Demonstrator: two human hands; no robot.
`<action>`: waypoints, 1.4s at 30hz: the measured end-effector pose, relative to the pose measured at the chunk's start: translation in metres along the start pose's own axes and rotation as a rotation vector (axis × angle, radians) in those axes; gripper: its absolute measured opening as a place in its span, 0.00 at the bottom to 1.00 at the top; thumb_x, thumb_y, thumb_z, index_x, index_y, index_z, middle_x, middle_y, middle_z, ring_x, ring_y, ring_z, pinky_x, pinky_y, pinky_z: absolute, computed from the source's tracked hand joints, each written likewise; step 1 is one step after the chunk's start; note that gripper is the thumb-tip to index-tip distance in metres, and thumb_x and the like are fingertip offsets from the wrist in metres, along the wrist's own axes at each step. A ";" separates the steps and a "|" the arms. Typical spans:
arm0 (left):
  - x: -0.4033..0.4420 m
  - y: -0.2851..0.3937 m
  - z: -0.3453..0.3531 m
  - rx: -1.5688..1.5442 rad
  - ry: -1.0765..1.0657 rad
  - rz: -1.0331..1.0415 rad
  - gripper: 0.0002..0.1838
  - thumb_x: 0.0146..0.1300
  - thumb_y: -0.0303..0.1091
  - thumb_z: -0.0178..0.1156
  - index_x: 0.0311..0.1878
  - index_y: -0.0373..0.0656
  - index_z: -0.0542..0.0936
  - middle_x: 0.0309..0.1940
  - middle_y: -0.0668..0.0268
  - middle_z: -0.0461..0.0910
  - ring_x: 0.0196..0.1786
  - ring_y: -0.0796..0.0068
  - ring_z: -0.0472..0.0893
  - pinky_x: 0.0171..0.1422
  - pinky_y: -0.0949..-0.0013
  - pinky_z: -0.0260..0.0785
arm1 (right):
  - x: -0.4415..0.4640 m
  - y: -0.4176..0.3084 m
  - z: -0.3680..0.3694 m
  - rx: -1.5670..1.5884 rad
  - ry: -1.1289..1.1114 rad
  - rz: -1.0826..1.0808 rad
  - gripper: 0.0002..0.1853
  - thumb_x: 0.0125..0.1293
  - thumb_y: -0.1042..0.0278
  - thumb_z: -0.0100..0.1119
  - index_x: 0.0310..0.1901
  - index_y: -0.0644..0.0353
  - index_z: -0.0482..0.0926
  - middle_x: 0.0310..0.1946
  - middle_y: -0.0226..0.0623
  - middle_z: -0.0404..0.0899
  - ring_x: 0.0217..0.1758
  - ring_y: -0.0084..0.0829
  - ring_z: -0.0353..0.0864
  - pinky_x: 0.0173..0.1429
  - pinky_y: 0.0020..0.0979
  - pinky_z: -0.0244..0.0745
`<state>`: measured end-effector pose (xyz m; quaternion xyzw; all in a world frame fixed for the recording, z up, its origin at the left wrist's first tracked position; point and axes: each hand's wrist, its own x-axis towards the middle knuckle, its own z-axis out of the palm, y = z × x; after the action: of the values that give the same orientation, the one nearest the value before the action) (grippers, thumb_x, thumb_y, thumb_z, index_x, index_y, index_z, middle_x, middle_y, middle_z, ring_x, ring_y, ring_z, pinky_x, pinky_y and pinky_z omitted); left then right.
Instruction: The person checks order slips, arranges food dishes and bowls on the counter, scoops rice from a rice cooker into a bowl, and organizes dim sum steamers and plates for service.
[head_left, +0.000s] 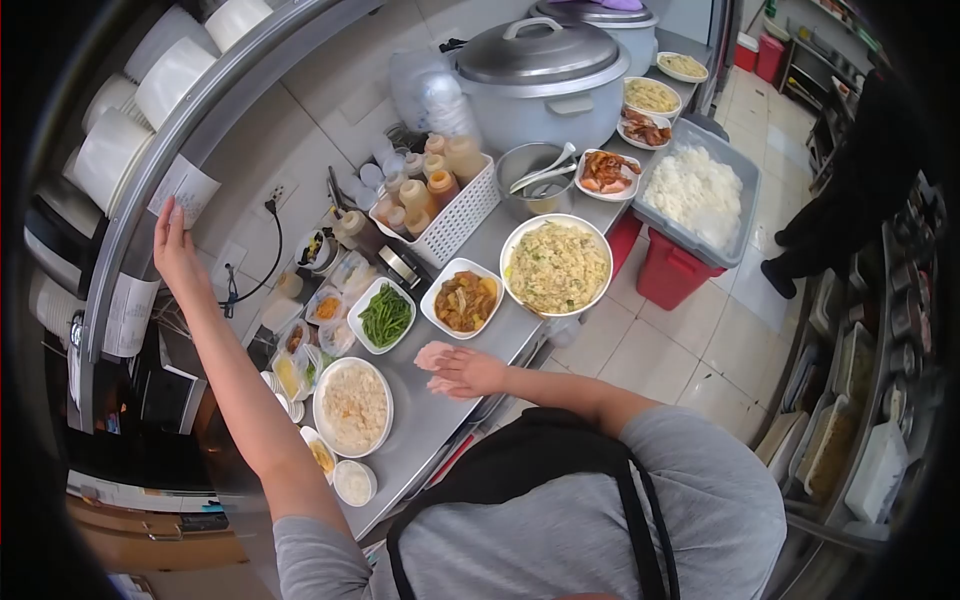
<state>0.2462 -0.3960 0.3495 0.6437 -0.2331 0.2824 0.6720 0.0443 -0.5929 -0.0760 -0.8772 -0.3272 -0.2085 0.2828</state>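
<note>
My left hand [177, 255] reaches up at the far left with its fingers stretched out. Its fingertips overlap the edge of a white paper slip [190, 190] hanging from the metal shelf; whether they touch it I cannot tell. Down at the counter's front edge, my right hand [472, 373] holds a pink cloth [434, 356] against the steel surface. Close to that hand are a square bowl of brown stew [466, 302], a dish of green beans [384, 315] and a large round bowl of egg fried rice [557, 266]. A round bowl of pale rice [352, 407] stands farther left.
Sauce bottles fill a white basket [455, 222] near the wall. Behind it is a large lidded cooker [540, 85]. A grey tub of white rice [695, 195] sits over a red bin [672, 268]. Another person in dark clothing [840, 180] stands in the aisle at right.
</note>
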 end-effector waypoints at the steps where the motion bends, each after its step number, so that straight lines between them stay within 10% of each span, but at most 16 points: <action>1: 0.006 -0.002 -0.001 -0.079 0.006 -0.061 0.19 0.57 0.26 0.56 0.53 0.37 0.72 0.52 0.61 0.71 0.54 0.74 0.69 0.59 0.74 0.57 | 0.000 0.000 -0.001 0.009 0.005 -0.001 0.25 0.55 0.51 0.53 0.51 0.57 0.71 0.55 0.39 0.65 0.61 0.41 0.61 0.65 0.40 0.52; 12: -0.053 -0.009 -0.038 0.705 0.161 0.354 0.24 0.48 0.17 0.54 0.50 0.47 0.77 0.41 0.72 0.78 0.28 0.85 0.66 0.33 0.80 0.60 | 0.006 0.003 0.007 0.024 -0.027 -0.075 0.25 0.55 0.54 0.54 0.53 0.57 0.68 0.55 0.40 0.65 0.61 0.42 0.61 0.64 0.41 0.54; 22: -0.079 -0.007 -0.092 0.118 0.310 0.136 0.21 0.49 0.13 0.52 0.49 0.36 0.76 0.48 0.62 0.74 0.48 0.78 0.72 0.49 0.79 0.63 | 0.018 -0.012 -0.005 -0.010 -0.070 -0.014 0.25 0.55 0.53 0.54 0.52 0.59 0.70 0.55 0.42 0.66 0.59 0.42 0.63 0.62 0.42 0.57; 33: -0.002 0.012 -0.098 0.140 0.312 0.262 0.18 0.47 0.21 0.59 0.46 0.40 0.78 0.37 0.64 0.78 0.44 0.75 0.73 0.49 0.75 0.64 | 0.026 -0.022 -0.013 -0.065 -0.050 0.063 0.28 0.56 0.54 0.54 0.56 0.60 0.65 0.56 0.45 0.65 0.60 0.45 0.62 0.62 0.43 0.56; 36: -0.036 0.032 -0.092 0.628 0.434 0.390 0.15 0.50 0.25 0.60 0.44 0.41 0.78 0.45 0.61 0.74 0.47 0.69 0.73 0.52 0.70 0.65 | 0.026 -0.032 -0.024 0.028 0.037 0.120 0.28 0.56 0.56 0.54 0.57 0.59 0.64 0.57 0.47 0.64 0.62 0.44 0.61 0.63 0.43 0.55; 42: -0.120 -0.003 -0.081 0.523 0.183 0.329 0.10 0.59 0.31 0.56 0.44 0.41 0.77 0.53 0.61 0.65 0.53 0.71 0.70 0.52 0.69 0.66 | -0.049 -0.042 -0.016 0.119 -0.158 0.021 0.20 0.55 0.67 0.52 0.52 0.51 0.69 0.56 0.38 0.65 0.62 0.37 0.62 0.61 0.35 0.60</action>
<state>0.1563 -0.3249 0.2610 0.7203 -0.1922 0.4941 0.4474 -0.0219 -0.5995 -0.0759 -0.8760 -0.3512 -0.1157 0.3097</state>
